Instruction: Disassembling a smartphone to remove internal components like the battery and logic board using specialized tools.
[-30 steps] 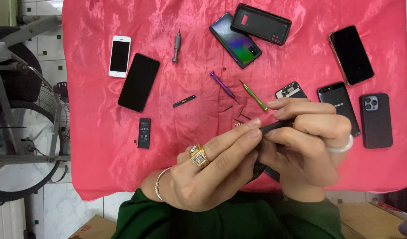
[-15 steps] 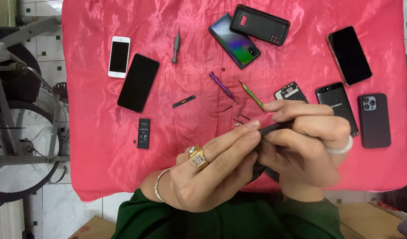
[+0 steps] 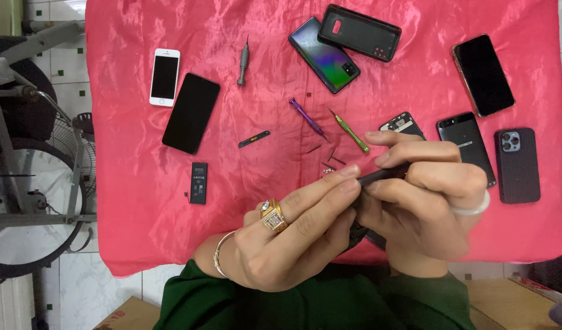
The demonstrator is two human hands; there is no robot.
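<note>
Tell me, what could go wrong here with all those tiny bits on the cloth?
The tiny screws lie loose on the pink cloth, right beside the hands; a nudge might scatter them. The dark phone part is pinched between the left hand and right hand above the cloth, so it could slip and drop.

White tiled floor (image 3: 70, 98), a standing fan (image 3: 30, 201) left, cardboard boxes (image 3: 513, 299) below.
</note>
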